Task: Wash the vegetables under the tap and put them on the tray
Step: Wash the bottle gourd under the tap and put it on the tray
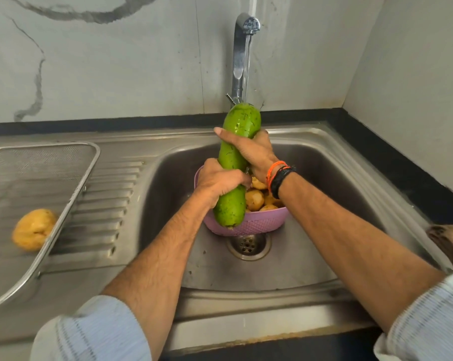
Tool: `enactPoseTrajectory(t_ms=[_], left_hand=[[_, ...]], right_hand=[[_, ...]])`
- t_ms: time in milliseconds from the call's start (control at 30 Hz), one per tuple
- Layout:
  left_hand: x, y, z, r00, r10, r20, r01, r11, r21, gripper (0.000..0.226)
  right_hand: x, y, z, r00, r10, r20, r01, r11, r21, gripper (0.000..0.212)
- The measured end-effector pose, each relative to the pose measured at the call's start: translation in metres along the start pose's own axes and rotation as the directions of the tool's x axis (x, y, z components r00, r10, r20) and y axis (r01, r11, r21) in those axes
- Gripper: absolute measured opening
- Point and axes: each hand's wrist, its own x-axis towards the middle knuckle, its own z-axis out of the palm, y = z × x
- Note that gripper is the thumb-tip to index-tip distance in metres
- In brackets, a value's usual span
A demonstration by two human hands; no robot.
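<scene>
**Gourd under the tap, one potato on the tray**

The steel sink fills the middle of the view, its ribbed drainboard running off to the left along the counter. On that drainboard sits the mesh tray, tilted up at its near left side, with a single potato lying in it. That is all the tray holds so far.

Over the basin the long green gourd is held nearly upright, leaning slightly away, its top end in the stream from the tap. Its skin looks wet and speckled. The right hand wraps the upper half, fingers curled round the far side and thumb laid across the front. The left hand grips the lower half, fingers closed tight round it. The gourd's bottom end hangs in front of the pink basket, which stands in the basin just behind the drain.

Inside the basket lie more potatoes, partly hidden by the wrists; their number cannot be told.

By my reading the task is early: one piece washed and placed, the gourd mid-rinse and yet to go to the tray, and the basket's potatoes still to wash.
</scene>
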Motion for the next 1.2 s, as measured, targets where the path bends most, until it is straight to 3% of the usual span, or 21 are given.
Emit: enactPoseTrajectory(t_ms=[100,167,233,333,433,500,633,767,833,933,1067,1200], left_hand=[[0.001,-0.001,-0.004,0.999,-0.006,0.042,0.008,1.000,-0.029,0.065],[-0.001,0.001,-0.006,0.998,-0.024,0.066,0.028,0.998,-0.055,0.062],[0.000,-0.001,-0.007,0.997,-0.030,0.067,0.035,0.996,-0.077,0.073],[-0.003,0.001,-0.009,0.996,-0.039,0.083,0.045,0.997,-0.067,0.074],[-0.013,0.005,-0.012,0.994,-0.004,0.107,0.010,0.999,-0.050,0.028],[-0.018,0.004,-0.014,0.994,0.026,0.105,-0.024,1.000,-0.018,0.019],[-0.025,-0.002,-0.020,0.998,0.036,0.042,-0.038,0.998,0.044,0.022],[-0.033,-0.015,-0.038,0.997,-0.022,-0.070,0.026,0.998,0.051,0.065],[-0.035,-0.027,-0.048,0.992,-0.039,-0.117,0.045,0.998,0.046,0.071],[-0.046,-0.038,-0.061,0.981,-0.072,-0.179,0.080,0.996,0.040,0.075],[-0.057,-0.047,-0.069,0.973,-0.110,-0.203,0.115,0.993,0.010,0.081],[-0.083,-0.039,-0.072,0.969,-0.133,-0.210,0.137,0.991,0.005,0.082]], right_hand=[[-0.013,-0.002,-0.015,0.980,0.032,0.196,-0.048,0.996,0.076,0.083],[-0.021,-0.001,-0.029,0.958,0.049,0.283,-0.076,0.994,0.083,0.052],[-0.026,0.004,-0.041,0.941,0.060,0.333,-0.092,0.992,0.081,0.037],[-0.035,0.011,-0.049,0.942,0.059,0.331,-0.098,0.990,0.104,0.034],[-0.044,0.017,-0.047,0.951,0.052,0.304,-0.094,0.988,0.124,0.042],[-0.049,0.020,-0.044,0.955,0.068,0.290,-0.106,0.987,0.120,0.048],[-0.052,0.021,-0.042,0.948,0.106,0.301,-0.125,0.991,0.045,0.059],[-0.068,0.016,-0.030,0.945,0.102,0.310,-0.051,0.984,-0.168,0.042],[-0.076,0.020,-0.024,0.948,0.026,0.318,0.127,0.884,-0.450,0.038],[-0.093,0.028,-0.017,0.914,-0.012,0.405,0.333,0.591,-0.734,0.038],[-0.111,0.037,-0.010,0.893,0.021,0.451,0.410,0.379,-0.830,0.054],[-0.125,0.040,-0.007,0.883,-0.005,0.470,0.449,0.303,-0.841,0.044]])
